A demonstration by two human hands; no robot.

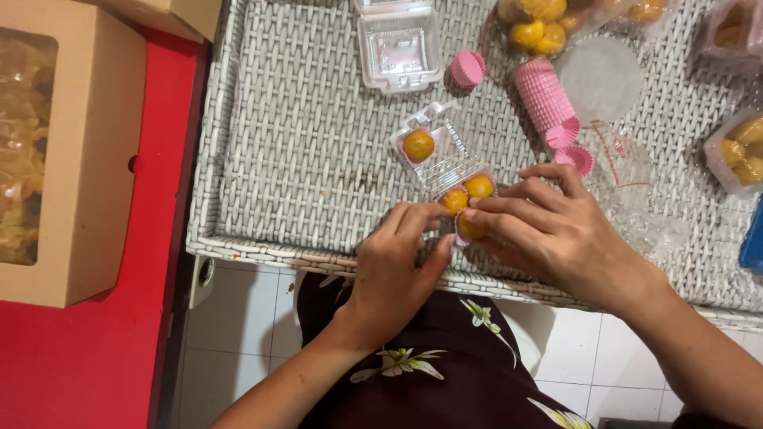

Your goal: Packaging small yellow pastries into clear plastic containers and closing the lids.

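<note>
A small clear clamshell box (445,163) is lying open near the front edge of the white wicker tray (302,159). Its near half is holding round golden pastries (467,193), two plainly showing, and a third (469,229) is being pressed in at the front, sitting in a pink paper cup. The raised far half is showing one more golden ball (418,145) through the plastic.

The left hand (393,266) is curling its fingers around the box's near left corner, thumb up against the side. The right hand (552,234) is lying over the right side, fingers bent and fingertips pinching the front pastry; it is partly closed on it.

Behind the box, an empty clear clamshell (399,45) is standing open, with a single pink cup (466,68) just beside it. A sleeve of stacked pink cups (547,99) is lying to the right, and one loose cup (575,158) is near the right hand. Clear bags and boxes of more golden pastries (536,24) are lining the far and right edges. A brown windowed carton (67,151) is resting on the red surface (95,357) at left.
</note>
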